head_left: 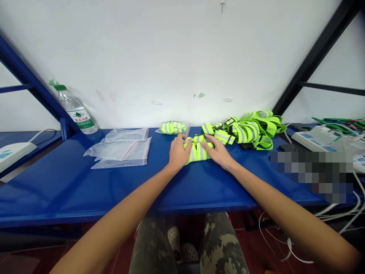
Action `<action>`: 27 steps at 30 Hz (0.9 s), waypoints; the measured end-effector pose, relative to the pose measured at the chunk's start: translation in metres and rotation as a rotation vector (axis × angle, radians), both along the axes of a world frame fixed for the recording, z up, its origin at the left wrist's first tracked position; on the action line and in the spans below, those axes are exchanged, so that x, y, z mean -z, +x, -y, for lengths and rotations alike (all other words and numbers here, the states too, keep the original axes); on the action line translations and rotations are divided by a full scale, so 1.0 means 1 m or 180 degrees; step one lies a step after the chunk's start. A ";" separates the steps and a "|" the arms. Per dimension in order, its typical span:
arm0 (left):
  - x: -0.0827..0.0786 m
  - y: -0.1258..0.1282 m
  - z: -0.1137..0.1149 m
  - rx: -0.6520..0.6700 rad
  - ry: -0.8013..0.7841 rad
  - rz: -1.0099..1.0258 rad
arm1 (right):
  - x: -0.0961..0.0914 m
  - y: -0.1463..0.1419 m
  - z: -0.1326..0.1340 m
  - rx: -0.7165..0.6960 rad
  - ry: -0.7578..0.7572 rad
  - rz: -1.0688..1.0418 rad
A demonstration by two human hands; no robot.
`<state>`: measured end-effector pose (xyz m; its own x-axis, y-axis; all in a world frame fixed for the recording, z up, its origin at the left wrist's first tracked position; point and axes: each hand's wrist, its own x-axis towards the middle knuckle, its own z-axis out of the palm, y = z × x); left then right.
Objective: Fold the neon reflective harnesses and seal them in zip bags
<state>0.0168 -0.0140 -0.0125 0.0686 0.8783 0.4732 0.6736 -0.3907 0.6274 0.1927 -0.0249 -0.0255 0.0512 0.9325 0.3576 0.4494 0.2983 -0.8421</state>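
A folded bundle of neon yellow reflective strap (pixel 197 153) with silver stripes lies on the blue table in front of me. My left hand (pixel 179 151) grips its left end, fingers curled over it. On its right end, my right hand (pixel 218 151) presses with the thumb on top and the fingers behind. Just behind the bundle sits a clear bag holding another folded strap (pixel 172 127). A loose heap of the same straps (pixel 248 129), with black buckles, lies to the right of my right hand.
Several clear zip bags (pixel 122 148) with red seal lines overlap on the left of the blue table (pixel 182 190). A green-capped water bottle (pixel 80 114) leans at the back left. Power strips (pixel 319 139) and white cables are at the right, beside a blurred-out patch.
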 end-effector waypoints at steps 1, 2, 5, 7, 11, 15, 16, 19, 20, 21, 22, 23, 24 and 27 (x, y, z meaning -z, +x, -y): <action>0.001 0.000 -0.002 -0.0021 0.0067 -0.0021 | -0.001 0.000 -0.001 0.0044 0.0024 0.0057; 0.002 0.000 -0.004 0.0011 0.0078 -0.0006 | -0.001 -0.001 -0.002 0.0075 0.0057 0.0093; 0.006 -0.004 -0.015 0.0491 -0.0273 0.0229 | -0.002 -0.002 -0.006 0.0045 0.0117 0.0085; 0.008 -0.008 -0.023 0.0837 -0.0578 0.0397 | -0.001 -0.003 -0.010 -0.0075 0.0037 0.0062; 0.009 -0.012 -0.036 0.1014 -0.0685 0.0482 | 0.004 -0.003 -0.014 -0.0153 0.0034 0.0075; 0.007 -0.010 -0.043 0.0984 -0.0741 0.0355 | 0.007 -0.003 -0.015 0.0040 0.0725 0.0468; 0.007 -0.009 -0.044 0.0968 -0.0738 0.0281 | 0.007 -0.003 -0.014 -0.0001 0.0878 0.0642; 0.009 -0.007 -0.048 0.1045 -0.0564 -0.0023 | 0.004 -0.001 -0.011 -0.0282 0.1166 0.1177; 0.009 -0.007 -0.049 0.1077 -0.0462 -0.0125 | 0.002 0.000 -0.009 -0.0425 0.1203 0.1333; 0.010 -0.007 -0.049 0.1091 -0.0363 -0.0211 | 0.000 0.002 -0.008 -0.0588 0.1210 0.1487; 0.011 -0.007 -0.049 0.1084 -0.0298 -0.0276 | -0.001 0.004 -0.006 -0.0748 0.1185 0.1641; 0.011 -0.006 -0.048 0.1060 -0.0277 -0.0311 | -0.003 0.006 -0.005 -0.0886 0.1132 0.1801; 0.010 -0.006 -0.046 0.1025 -0.0296 -0.0312 | -0.005 0.009 -0.004 -0.0990 0.1061 0.1960; 0.008 -0.006 -0.041 0.0809 -0.0420 -0.0137 | -0.010 0.015 -0.001 -0.1169 0.0826 0.2298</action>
